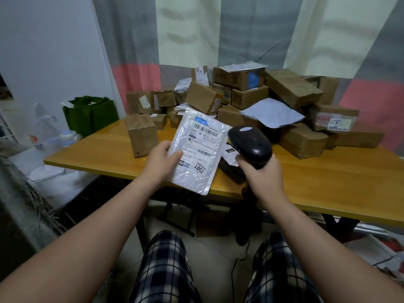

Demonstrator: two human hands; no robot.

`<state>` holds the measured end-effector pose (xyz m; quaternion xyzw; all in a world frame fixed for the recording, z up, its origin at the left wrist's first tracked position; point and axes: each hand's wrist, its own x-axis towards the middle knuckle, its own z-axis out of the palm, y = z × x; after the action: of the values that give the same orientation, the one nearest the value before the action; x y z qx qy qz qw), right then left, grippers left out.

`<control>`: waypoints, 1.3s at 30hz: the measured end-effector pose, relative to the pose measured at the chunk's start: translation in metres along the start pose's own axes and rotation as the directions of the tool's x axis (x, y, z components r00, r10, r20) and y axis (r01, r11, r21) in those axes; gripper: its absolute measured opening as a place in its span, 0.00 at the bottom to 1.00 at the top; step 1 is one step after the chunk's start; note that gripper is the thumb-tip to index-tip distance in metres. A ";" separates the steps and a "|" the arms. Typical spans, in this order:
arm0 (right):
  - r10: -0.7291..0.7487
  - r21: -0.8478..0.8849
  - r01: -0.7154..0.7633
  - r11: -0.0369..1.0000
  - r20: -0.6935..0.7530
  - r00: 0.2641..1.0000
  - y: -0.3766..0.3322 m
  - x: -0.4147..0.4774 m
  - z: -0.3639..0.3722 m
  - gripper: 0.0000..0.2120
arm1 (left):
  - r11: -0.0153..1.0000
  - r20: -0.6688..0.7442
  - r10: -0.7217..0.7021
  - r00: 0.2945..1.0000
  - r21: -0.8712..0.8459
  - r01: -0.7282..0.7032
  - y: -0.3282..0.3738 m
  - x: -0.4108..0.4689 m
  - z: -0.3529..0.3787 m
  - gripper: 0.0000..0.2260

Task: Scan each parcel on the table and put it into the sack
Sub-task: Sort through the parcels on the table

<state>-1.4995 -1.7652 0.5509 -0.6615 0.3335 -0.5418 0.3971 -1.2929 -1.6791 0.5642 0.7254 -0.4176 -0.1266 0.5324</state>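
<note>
The left hand (160,159) pinches a flat, glossy white bubble mailer (197,153), label up, above the smooth wooden desk (306,182). Just beside it, the right hand (260,173) grips a rounded black barcode scanner (251,145). Taped brown cardboard boxes (293,87) are piled behind.

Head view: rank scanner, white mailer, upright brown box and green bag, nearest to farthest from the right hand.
1. scanner, gripped in the right hand.
2. white mailer, just left, held by the left hand.
3. upright brown box, on the table, farther left.
4. green bag, off the table's far left.
</note>
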 end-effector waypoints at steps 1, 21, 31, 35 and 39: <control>0.003 -0.028 -0.003 1.000 0.018 1.000 0.001 -0.004 0.002 0.12 | 0.992 0.005 -0.045 0.999 -0.118 0.045 -0.005 -0.004 0.003 0.04; 0.060 -0.071 -0.052 0.996 0.117 0.991 -0.011 -0.024 0.029 0.12 | 0.862 -0.089 -0.215 0.973 -0.486 0.146 -0.031 -0.016 0.026 0.07; 0.063 -0.100 -0.049 0.994 0.141 0.988 -0.010 -0.023 0.027 0.15 | 0.867 -0.078 -0.210 0.975 -0.476 0.149 -0.034 -0.014 0.028 0.06; 0.065 -0.096 -0.052 0.994 0.144 0.987 -0.010 -0.024 0.028 0.15 | 0.867 -0.072 -0.205 0.976 -0.475 0.147 -0.034 -0.015 0.028 0.06; 0.040 -0.028 -0.036 0.999 0.164 0.986 -0.010 -0.027 0.030 0.11 | 0.867 -0.084 -0.169 0.982 -0.487 0.107 -0.035 -0.019 0.023 0.05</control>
<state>-1.4749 -1.7317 0.5449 -0.7025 0.3186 -0.4735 0.4253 -1.3030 -1.6774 0.5191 0.6052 -0.2863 -0.2186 0.7100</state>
